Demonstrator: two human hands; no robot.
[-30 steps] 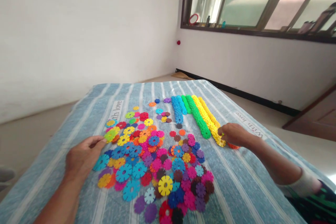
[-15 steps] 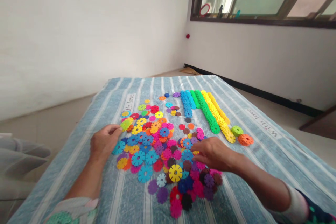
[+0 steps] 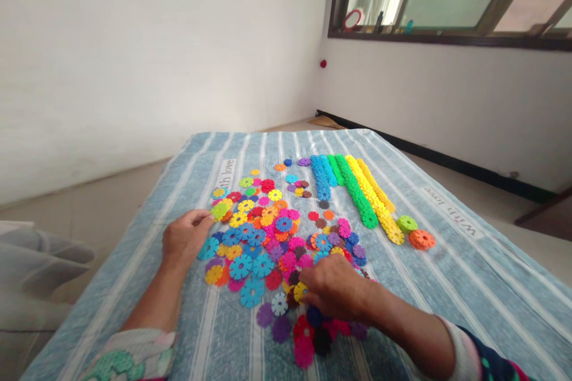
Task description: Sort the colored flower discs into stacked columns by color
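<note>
Many flower-shaped plastic interlocking discs in mixed colours lie in a loose pile on a striped cloth. At the pile's left edge, my left hand point(image 3: 186, 238) pinches a lime-green disc point(image 3: 218, 211) between thumb and fingertips. My right hand point(image 3: 337, 287) is over the lower right of the pile, back upward. Its curled fingertips are on the right edge of a yellow disc point(image 3: 300, 292), partly covering it; the disc still lies among the others. Near it are a pale blue disc point(image 3: 279, 304) and a black disc point(image 3: 322, 341).
Overlapping rows of discs lie at the right: a blue row point(image 3: 320, 175), a green row point(image 3: 356, 193) and a yellow row point(image 3: 375, 202). A lime stack point(image 3: 407, 224) and an orange stack point(image 3: 422, 239) sit beside them. The striped cloth point(image 3: 447, 286) covers the surface.
My right hand has moved left and toward me, from the pile's right side to the yellow disc. My left hand keeps its pinch on the lime-green disc. The view has shifted slightly.
</note>
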